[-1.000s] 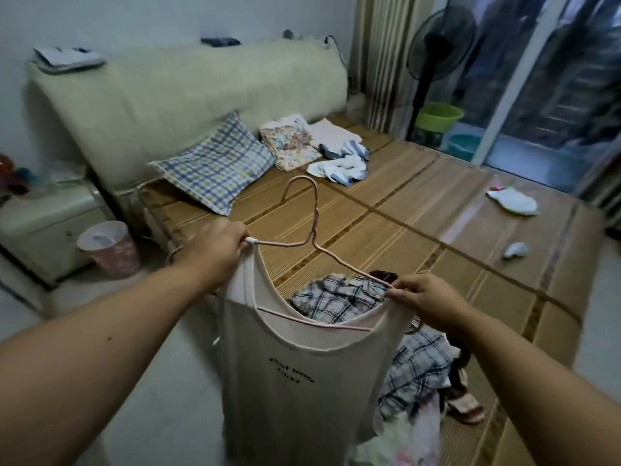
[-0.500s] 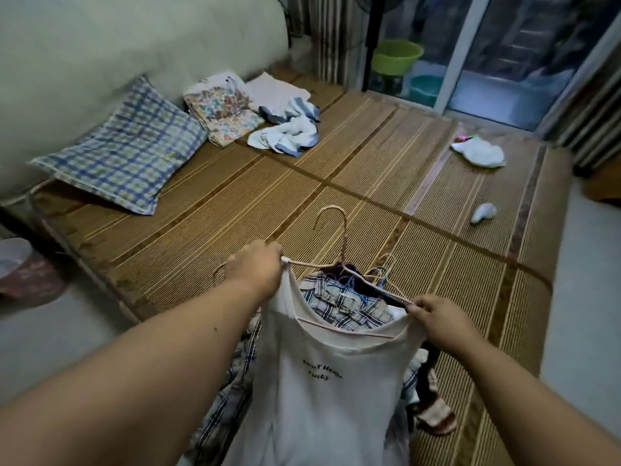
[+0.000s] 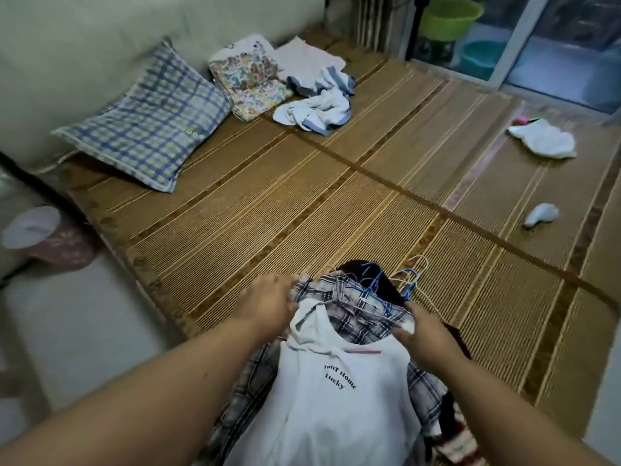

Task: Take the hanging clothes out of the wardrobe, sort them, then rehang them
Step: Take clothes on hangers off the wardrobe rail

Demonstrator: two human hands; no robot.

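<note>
A white tank top (image 3: 331,395) with black lettering lies on a pile of clothes at the near edge of the bed, still on its pink wire hanger (image 3: 363,350). My left hand (image 3: 268,302) grips its left shoulder strap. My right hand (image 3: 425,334) pinches the right strap. Under the top lies a plaid shirt (image 3: 361,319) and dark clothing, with blue and white wire hangers (image 3: 389,285) sticking out toward the bed's middle.
A bamboo mat (image 3: 302,210) covers the bed. A checked pillow (image 3: 151,122), folded floral cloth (image 3: 253,79) and crumpled white-blue clothes (image 3: 316,105) lie at its head. Small white items (image 3: 542,141) lie at the right. A pink bin (image 3: 43,235) stands left; basins (image 3: 450,16) by the glass door.
Both hands lowered the tank top on its hanger from mid-air onto the clothes pile. My view tilted down toward the bed.
</note>
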